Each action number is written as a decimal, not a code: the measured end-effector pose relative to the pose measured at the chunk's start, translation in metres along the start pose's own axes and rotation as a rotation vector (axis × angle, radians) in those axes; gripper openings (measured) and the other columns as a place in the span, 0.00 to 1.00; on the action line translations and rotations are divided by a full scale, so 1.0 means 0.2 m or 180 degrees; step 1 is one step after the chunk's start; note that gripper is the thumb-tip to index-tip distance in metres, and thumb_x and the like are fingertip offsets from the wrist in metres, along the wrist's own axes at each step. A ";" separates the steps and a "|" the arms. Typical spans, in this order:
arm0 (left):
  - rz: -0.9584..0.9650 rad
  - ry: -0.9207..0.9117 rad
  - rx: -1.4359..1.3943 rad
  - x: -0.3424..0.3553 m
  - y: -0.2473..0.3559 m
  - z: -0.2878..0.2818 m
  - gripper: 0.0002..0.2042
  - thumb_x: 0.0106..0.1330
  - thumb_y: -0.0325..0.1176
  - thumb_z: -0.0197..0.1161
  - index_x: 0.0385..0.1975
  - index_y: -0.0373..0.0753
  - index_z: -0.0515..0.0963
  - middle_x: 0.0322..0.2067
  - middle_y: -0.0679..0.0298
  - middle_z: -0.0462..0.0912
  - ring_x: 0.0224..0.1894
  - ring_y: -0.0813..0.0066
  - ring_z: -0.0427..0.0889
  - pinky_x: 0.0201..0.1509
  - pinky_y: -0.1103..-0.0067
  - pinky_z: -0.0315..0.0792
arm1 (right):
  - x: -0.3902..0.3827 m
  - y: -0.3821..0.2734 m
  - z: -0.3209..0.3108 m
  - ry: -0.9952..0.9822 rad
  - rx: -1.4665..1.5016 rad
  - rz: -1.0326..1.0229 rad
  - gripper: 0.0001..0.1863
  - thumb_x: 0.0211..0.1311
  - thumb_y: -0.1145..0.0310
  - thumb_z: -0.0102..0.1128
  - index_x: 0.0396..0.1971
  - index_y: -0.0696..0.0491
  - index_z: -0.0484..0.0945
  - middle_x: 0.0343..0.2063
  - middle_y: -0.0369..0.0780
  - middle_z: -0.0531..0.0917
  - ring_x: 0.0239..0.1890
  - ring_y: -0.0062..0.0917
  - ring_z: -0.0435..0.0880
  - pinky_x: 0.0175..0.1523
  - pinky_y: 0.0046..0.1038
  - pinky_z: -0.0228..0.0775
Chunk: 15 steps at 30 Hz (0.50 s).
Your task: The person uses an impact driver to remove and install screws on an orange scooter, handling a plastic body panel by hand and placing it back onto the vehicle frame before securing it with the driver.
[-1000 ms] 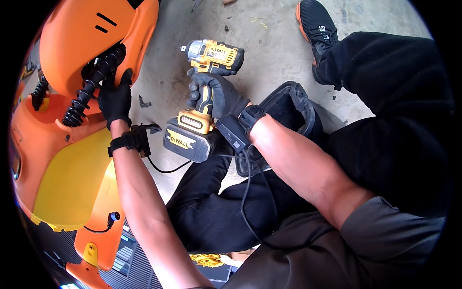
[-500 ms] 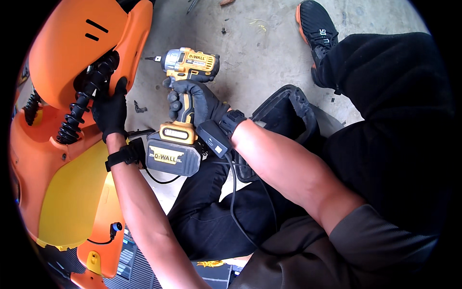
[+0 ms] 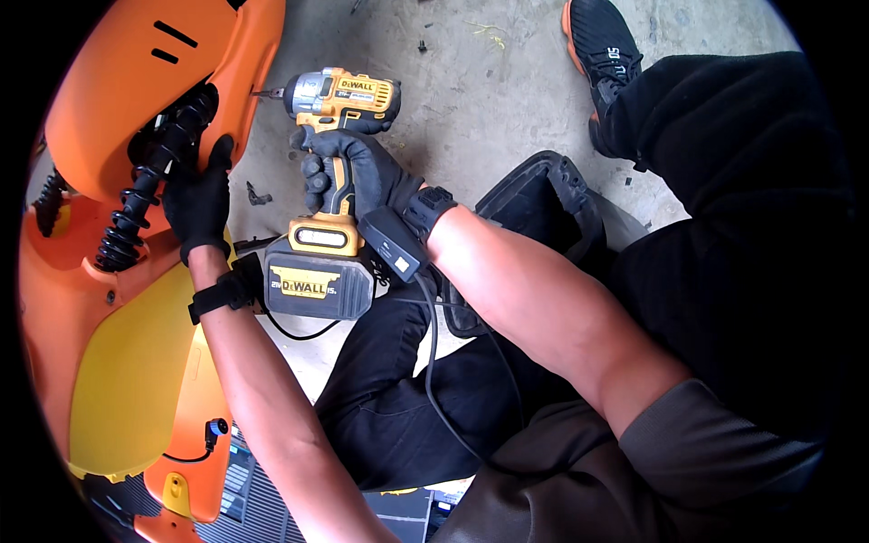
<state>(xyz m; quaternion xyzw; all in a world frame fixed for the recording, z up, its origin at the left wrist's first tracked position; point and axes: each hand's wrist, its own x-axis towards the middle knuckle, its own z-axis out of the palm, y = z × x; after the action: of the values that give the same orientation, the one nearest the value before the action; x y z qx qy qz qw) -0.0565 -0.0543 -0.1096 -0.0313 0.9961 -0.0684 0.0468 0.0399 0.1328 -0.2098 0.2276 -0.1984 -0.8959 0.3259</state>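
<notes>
My right hand [image 3: 348,172], in a dark glove, is wrapped around the handle of a yellow and black cordless impact driver [image 3: 367,95]. A large battery pack [image 3: 317,285] is fitted at its base. The driver's bit [image 3: 269,93] points left and meets the side edge of an orange fender [image 3: 136,100]; whether it sits in a screw is too small to tell. My left hand [image 3: 199,204], in a black glove, grips the fender's lower edge beside a black coil-spring shock absorber [image 3: 149,185]. Its thumb lies on the orange surface, while the other fingers are mostly hidden.
Yellow and orange body panels [image 3: 127,380] extend along the left, with a cable connector [image 3: 215,428] hanging there. A black plastic part [image 3: 543,204] lies near my leg. Small dark pieces [image 3: 259,195] lie on the concrete floor [image 3: 471,90]. A cable [image 3: 434,362] trails from my right wrist.
My right hand has moved the impact driver left and slightly up, bringing its bit to the fender's edge. My left hand has shifted slightly left in the picture, along with the orange parts.
</notes>
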 end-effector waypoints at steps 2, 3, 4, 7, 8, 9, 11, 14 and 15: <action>0.0025 0.0011 -0.0050 0.00 -0.02 0.01 0.25 0.54 0.55 0.67 0.38 0.37 0.80 0.20 0.63 0.79 0.22 0.73 0.77 0.30 0.75 0.69 | 0.00 0.00 0.00 -0.0065 0.0015 -0.0015 0.13 0.61 0.66 0.56 0.44 0.51 0.72 0.22 0.32 0.77 0.22 0.17 0.76 0.34 0.28 0.74; 0.0027 0.0007 -0.0073 0.00 -0.03 0.01 0.25 0.54 0.55 0.67 0.37 0.36 0.80 0.19 0.63 0.79 0.20 0.74 0.77 0.29 0.75 0.68 | 0.01 0.00 -0.01 -0.0097 0.0016 -0.0024 0.13 0.61 0.66 0.56 0.44 0.51 0.72 0.22 0.32 0.77 0.22 0.17 0.76 0.34 0.28 0.74; 0.0006 -0.0015 -0.0087 0.00 -0.03 0.01 0.25 0.54 0.54 0.68 0.37 0.36 0.80 0.19 0.63 0.78 0.20 0.75 0.76 0.29 0.76 0.68 | 0.01 -0.01 -0.01 -0.0124 0.0020 -0.0025 0.13 0.61 0.67 0.55 0.44 0.51 0.72 0.22 0.32 0.77 0.22 0.17 0.76 0.34 0.27 0.73; 0.0021 -0.0077 -0.0205 0.01 -0.03 0.01 0.24 0.54 0.54 0.68 0.36 0.36 0.80 0.19 0.64 0.78 0.20 0.77 0.75 0.28 0.77 0.68 | 0.02 -0.01 -0.02 -0.0116 0.0079 -0.0006 0.13 0.61 0.67 0.55 0.45 0.51 0.72 0.22 0.32 0.77 0.22 0.17 0.76 0.34 0.27 0.73; 0.0046 -0.0083 -0.0264 0.01 -0.03 0.02 0.24 0.54 0.54 0.68 0.36 0.36 0.80 0.19 0.64 0.78 0.20 0.77 0.75 0.28 0.77 0.68 | 0.02 -0.01 -0.02 -0.0067 0.0069 -0.0012 0.13 0.61 0.67 0.55 0.45 0.51 0.72 0.22 0.32 0.77 0.22 0.17 0.76 0.34 0.27 0.73; 0.0060 -0.0092 -0.0325 0.02 -0.03 0.02 0.25 0.54 0.54 0.68 0.36 0.36 0.80 0.20 0.64 0.78 0.20 0.77 0.75 0.28 0.78 0.68 | 0.02 -0.01 -0.02 -0.0016 0.0059 -0.0019 0.13 0.61 0.67 0.55 0.45 0.51 0.72 0.23 0.32 0.77 0.22 0.17 0.76 0.34 0.27 0.73; 0.0108 -0.0071 -0.0428 0.01 -0.04 0.02 0.25 0.53 0.53 0.69 0.37 0.35 0.79 0.20 0.64 0.78 0.20 0.78 0.75 0.28 0.78 0.68 | 0.01 -0.01 -0.01 0.0022 0.0048 -0.0016 0.13 0.61 0.67 0.55 0.45 0.51 0.72 0.23 0.32 0.77 0.22 0.18 0.76 0.34 0.27 0.73; 0.0149 -0.0030 -0.0550 0.02 -0.05 0.02 0.25 0.52 0.52 0.71 0.39 0.35 0.79 0.21 0.65 0.79 0.20 0.78 0.75 0.28 0.78 0.69 | 0.01 -0.01 -0.01 -0.0015 0.0031 -0.0024 0.13 0.61 0.67 0.56 0.45 0.51 0.72 0.22 0.32 0.77 0.22 0.18 0.76 0.34 0.28 0.73; 0.0138 -0.0040 -0.0583 0.02 -0.05 0.02 0.25 0.52 0.51 0.71 0.40 0.35 0.79 0.21 0.65 0.79 0.20 0.78 0.75 0.28 0.78 0.69 | 0.01 -0.01 -0.01 -0.0029 0.0023 -0.0030 0.13 0.61 0.67 0.56 0.45 0.51 0.72 0.22 0.32 0.77 0.22 0.18 0.76 0.34 0.28 0.73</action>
<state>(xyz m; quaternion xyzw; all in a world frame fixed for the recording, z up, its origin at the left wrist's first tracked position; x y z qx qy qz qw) -0.0589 -0.0649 -0.1127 -0.0143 0.9983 0.0243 0.0515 0.0380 0.1327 -0.2139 0.2257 -0.2021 -0.8977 0.3199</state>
